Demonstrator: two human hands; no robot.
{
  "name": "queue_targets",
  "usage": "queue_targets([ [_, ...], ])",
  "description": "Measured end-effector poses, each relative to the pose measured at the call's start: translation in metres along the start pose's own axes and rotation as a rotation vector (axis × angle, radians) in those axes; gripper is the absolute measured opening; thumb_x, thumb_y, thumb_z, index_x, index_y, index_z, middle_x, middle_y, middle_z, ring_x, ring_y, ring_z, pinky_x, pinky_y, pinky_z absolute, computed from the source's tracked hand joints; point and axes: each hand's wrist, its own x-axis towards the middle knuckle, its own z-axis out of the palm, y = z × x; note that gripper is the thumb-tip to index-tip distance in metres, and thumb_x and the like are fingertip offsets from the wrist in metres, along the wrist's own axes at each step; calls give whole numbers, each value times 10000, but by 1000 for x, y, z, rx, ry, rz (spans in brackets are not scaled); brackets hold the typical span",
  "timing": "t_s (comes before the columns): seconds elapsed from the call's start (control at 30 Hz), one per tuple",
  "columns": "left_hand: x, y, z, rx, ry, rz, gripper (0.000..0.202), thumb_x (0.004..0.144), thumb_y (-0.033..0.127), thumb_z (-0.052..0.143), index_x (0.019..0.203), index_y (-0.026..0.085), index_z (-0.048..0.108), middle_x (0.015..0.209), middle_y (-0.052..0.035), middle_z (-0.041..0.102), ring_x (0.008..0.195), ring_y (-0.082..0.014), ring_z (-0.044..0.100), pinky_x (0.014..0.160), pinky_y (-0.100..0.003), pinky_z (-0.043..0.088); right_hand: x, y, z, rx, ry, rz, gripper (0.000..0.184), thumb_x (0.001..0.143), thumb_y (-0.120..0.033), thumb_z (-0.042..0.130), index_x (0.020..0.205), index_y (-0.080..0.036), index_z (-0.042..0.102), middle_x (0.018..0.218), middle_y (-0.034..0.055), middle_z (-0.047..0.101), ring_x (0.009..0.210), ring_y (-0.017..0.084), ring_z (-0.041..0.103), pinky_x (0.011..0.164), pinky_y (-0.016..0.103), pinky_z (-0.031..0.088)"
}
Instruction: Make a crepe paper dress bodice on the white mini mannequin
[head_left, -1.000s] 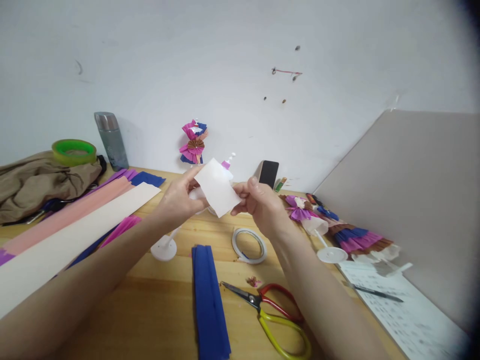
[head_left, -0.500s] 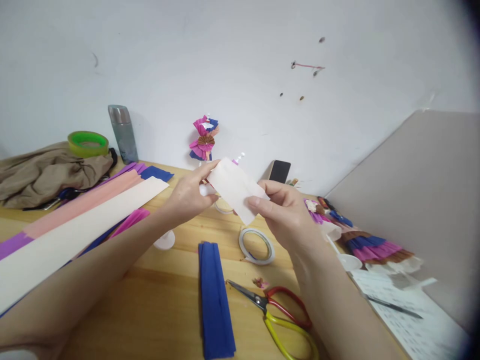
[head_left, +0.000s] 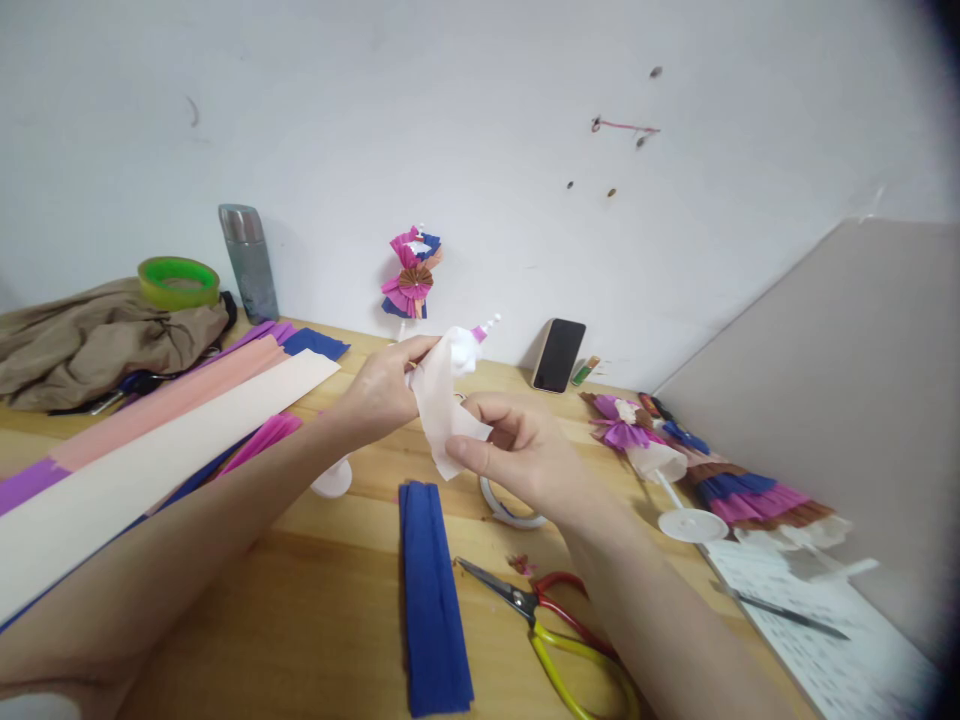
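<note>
My left hand (head_left: pixel 386 393) is closed around a small white figure (head_left: pixel 466 350) with a pink band and a beaded tip, which points up to the right. A cream piece of crepe paper (head_left: pixel 439 395) lies against the figure, its upper edge by my left fingers. Between thumb and fingers, my right hand (head_left: pixel 517 445) pinches the paper's lower right corner. The sheet is bent and hangs between both hands. A white disc (head_left: pixel 332 480) shows below my left wrist; whether it joins the figure is hidden. Under my right hand sits a roll of white tape (head_left: pixel 510 507), partly covered.
A folded blue crepe strip (head_left: pixel 435 600) and red-and-yellow-handled scissors (head_left: pixel 534 605) lie in front. Long crepe strips (head_left: pixel 187 445) spread at left, near a bottle (head_left: pixel 249 265) and green tape (head_left: pixel 178 283). A phone (head_left: pixel 559 355), frilled paper figures (head_left: pixel 750 495) and a pen (head_left: pixel 791 613) are at right.
The cream paper, held flat before, is now bent and turned against the white figure, which shows more. My right hand has moved left and slightly down, uncovering the phone.
</note>
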Motion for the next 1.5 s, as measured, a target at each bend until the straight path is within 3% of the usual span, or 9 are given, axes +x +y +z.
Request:
queue_targets([
  [0.27, 4, -7, 1, -130, -18, -9, 451, 663, 154, 706, 1113, 182, 698, 1045, -63, 746, 973, -226, 675, 888, -336, 519, -3, -5, -16, 94, 84, -13, 260, 698, -379, 769, 614, -191, 610, 584, -15, 554, 545, 116, 454, 526, 257, 359],
  [0.53, 5, -1, -2, -288, -43, -105, 552, 633, 118, 717, 1182, 134, 668, 1092, -106, 753, 1060, -256, 687, 966, -377, 519, 1, 2, -37, 110, 141, -44, 293, 698, -387, 796, 589, -187, 612, 594, -4, 595, 553, 120, 487, 537, 261, 386],
  [0.73, 6, -3, 0, -276, -38, -78, 527, 637, 143, 718, 1163, 136, 677, 1113, -106, 744, 1058, -262, 685, 954, -374, 524, 2, 2, -34, 110, 113, -38, 280, 698, -396, 800, 619, -185, 634, 593, -9, 591, 543, 117, 482, 523, 257, 377],
  [1.0, 4, 6, -3, -359, -28, -152, 594, 632, 78, 690, 1222, 134, 657, 1174, -117, 731, 1111, -254, 670, 987, -367, 508, 5, 4, -45, 12, 196, -66, 281, 706, -416, 783, 598, -199, 640, 573, -5, 589, 547, 121, 486, 515, 264, 393],
  [1.23, 3, 2, -6, -598, -31, -219, 678, 616, 125, 757, 1282, 144, 630, 1244, -136, 705, 1072, -276, 690, 879, -345, 541, 14, 17, -52, -3, 234, -25, 261, 696, -399, 778, 646, -177, 651, 594, 0, 614, 557, 118, 513, 528, 257, 380],
  [1.5, 4, 6, -5, -730, -87, -242, 694, 588, 218, 829, 1257, 172, 652, 1256, -133, 701, 1157, -316, 655, 928, -384, 538, 17, 24, -56, 8, 285, -43, 276, 701, -408, 789, 653, -175, 649, 573, -1, 623, 549, 128, 540, 533, 269, 407],
])
